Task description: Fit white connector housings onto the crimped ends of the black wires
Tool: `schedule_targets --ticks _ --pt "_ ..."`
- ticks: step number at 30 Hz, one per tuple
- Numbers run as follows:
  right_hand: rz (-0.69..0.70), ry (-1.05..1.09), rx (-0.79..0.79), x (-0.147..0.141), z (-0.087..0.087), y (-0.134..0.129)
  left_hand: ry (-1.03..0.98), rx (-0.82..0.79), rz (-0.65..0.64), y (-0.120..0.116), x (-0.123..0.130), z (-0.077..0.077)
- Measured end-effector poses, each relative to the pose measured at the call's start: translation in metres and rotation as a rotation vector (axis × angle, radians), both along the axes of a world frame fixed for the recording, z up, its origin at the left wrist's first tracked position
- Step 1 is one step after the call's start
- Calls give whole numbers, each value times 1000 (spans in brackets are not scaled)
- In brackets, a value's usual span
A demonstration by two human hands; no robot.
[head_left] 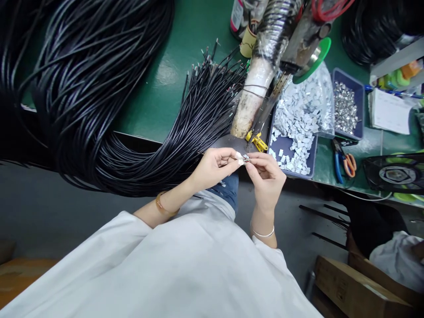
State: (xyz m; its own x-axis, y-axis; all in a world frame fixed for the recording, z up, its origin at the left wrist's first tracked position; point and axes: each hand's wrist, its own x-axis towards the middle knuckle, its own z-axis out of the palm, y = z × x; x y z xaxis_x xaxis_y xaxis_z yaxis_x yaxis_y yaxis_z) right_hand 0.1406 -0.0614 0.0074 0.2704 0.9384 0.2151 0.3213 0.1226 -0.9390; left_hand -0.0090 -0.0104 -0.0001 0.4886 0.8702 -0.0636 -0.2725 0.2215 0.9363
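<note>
My left hand [215,168] pinches a small white connector housing [239,157] between thumb and fingertips. Close against it, my right hand [269,179] pinches thin wire ends [246,159], one of them red. The fingertips partly cover both pieces, so I cannot tell whether the wires are inside the housing. A thick bundle of black cables [195,110] lies left of my hands, its stripped ends fanned out on the bench. Beside my right hand stands a blue tray [314,154] of loose white connector housings [294,137].
On the green bench [198,26], a plastic-wrapped tube [253,88] leans beyond my hands near a yellow tool [257,140]. Further right are a bin of metal terminals [346,106], pliers [344,163] and a fan [397,174]. Another person [397,256] sits at lower right by cardboard boxes [357,287].
</note>
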Motion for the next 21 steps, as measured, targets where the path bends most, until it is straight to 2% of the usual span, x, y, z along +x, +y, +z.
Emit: schedule_targets --ticks 3,6,9,11,14,17,21 --pt "9 2 19 -2 -2 0 11 12 -1 -3 2 0" --pt "15 98 27 0 -5 3 11 -32 -1 -4 3 0" --pt "-136 121 160 1 -4 4 17 -70 68 -2 5 -2" --pt "-190 10 316 0 -3 2 6 -77 118 0 6 -4" --pt "-75 -251 471 -2 -5 -2 -21 -65 148 3 8 -5" --pt "-47 -405 473 -2 -10 -3 -35 -51 161 6 10 -4" --pt "-114 -237 372 2 -15 1 -64 -89 153 8 11 -2"
